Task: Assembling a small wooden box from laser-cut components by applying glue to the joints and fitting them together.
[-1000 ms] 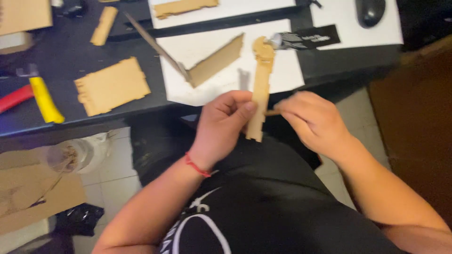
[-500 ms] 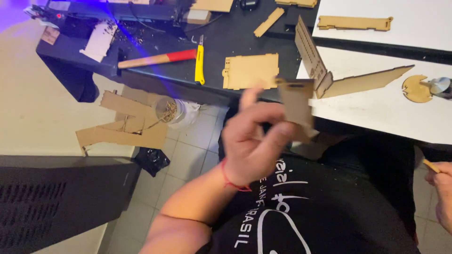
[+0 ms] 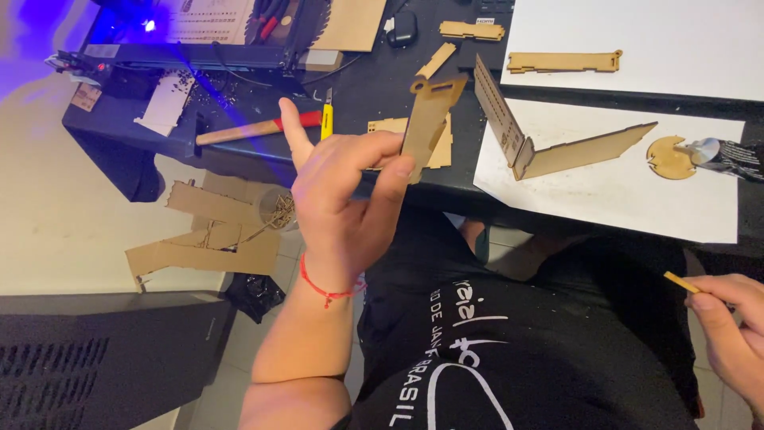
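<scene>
The left hand (image 3: pixel 346 203) is raised over the lap, palm toward the camera, and pinches a flat, tan laser-cut wooden strip with a notched top (image 3: pixel 427 119) between thumb and fingertips; the index finger sticks up free. A red string bracelet (image 3: pixel 326 288) circles that wrist. The strip stands nearly upright in the air, its upper end showing against the near edge of the black tabletop (image 3: pixel 374 87).

The right hand (image 3: pixel 728 334), low at the right border of the view, grips a small thin yellowish stick (image 3: pixel 683 282) between thumb and fingers, well apart from the left hand.

Behind the strip a notched tan wooden panel (image 3: pixel 439 147) lies flat near the tabletop's front edge. To its left lie a yellow-handled utility knife (image 3: pixel 327 119) and a hammer with a wooden shaft and red grip (image 3: pixel 259 127). To the right, a white paper sheet (image 3: pixel 621 191) at the front edge carries two tan wooden pieces joined in an angle (image 3: pixel 549 147) and a round tan wooden disc (image 3: pixel 668 157) touched by a glue tube (image 3: pixel 720 153). A second white sheet (image 3: pixel 637 40) at the far right corner holds a long slotted wooden bar (image 3: pixel 565 60). Cardboard scraps (image 3: pixel 207 239) lie on the floor below the tabletop's left end.
</scene>
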